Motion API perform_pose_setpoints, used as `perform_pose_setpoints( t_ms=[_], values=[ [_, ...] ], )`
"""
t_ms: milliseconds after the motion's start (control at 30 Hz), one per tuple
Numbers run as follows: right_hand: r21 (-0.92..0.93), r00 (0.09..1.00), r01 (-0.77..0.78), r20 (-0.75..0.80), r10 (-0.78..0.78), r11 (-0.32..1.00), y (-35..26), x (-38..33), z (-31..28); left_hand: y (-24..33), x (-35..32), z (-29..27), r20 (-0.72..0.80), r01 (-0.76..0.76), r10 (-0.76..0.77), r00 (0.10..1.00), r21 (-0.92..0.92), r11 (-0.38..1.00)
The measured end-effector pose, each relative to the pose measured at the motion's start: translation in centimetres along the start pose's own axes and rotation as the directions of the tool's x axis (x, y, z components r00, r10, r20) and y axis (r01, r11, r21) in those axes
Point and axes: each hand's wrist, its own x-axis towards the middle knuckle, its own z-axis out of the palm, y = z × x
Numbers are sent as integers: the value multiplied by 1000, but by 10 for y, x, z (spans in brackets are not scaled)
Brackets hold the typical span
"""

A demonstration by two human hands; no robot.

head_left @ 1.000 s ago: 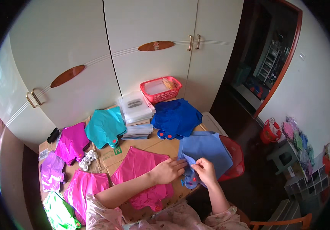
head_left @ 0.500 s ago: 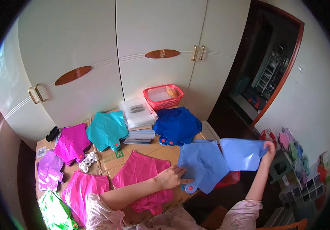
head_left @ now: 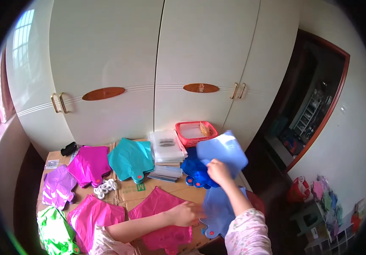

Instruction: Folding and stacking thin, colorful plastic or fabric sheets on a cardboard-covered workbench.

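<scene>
My right hand (head_left: pixel 219 172) is closed on the lower edge of a flat light-blue foil sheet (head_left: pixel 224 149), raised over the dark-blue foil stack (head_left: pixel 195 171). Below it lies a stack of light-blue foil pieces (head_left: pixel 218 209), each with a rounded tab and a red dot, partly hidden by my right sleeve. My left hand (head_left: pixel 186 213) is at that stack's left edge, its fingers stretched toward it and slightly blurred, holding nothing I can see. Under my left forearm spreads a pink foil stack (head_left: pixel 159 203).
On the cardboard-covered table (head_left: pixel 125 193) lie teal (head_left: pixel 131 159), magenta (head_left: pixel 89 163), purple (head_left: pixel 57 185), green (head_left: pixel 55 227) and another pink foil stack (head_left: pixel 95 216). White rings (head_left: pixel 105 188), clear bags (head_left: pixel 166 146), a card stack (head_left: pixel 166 173) and a red basket (head_left: pixel 195 138) stand among them.
My right hand has swung left and away from me with the light-blue sheet, from the right of the stack to over the dark-blue pieces. My left hand stays near the stack. The view has shifted.
</scene>
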Motion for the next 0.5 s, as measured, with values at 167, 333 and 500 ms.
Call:
perform_pose_setpoints(
  t_ms=[167,333,500],
  values=[
    [85,993,6,116,-16,996,-53,-1,51,-32,-22,-41,-90,154,-144,985,114,981],
    [-59,998,58,-20,-59,997,-57,3,67,-47,-28,-57,-158,238,-221,962,104,966],
    [-64,982,189,-4,-190,980,-56,0,74,-67,-25,-59,-173,298,-281,944,79,951]
  ],
)
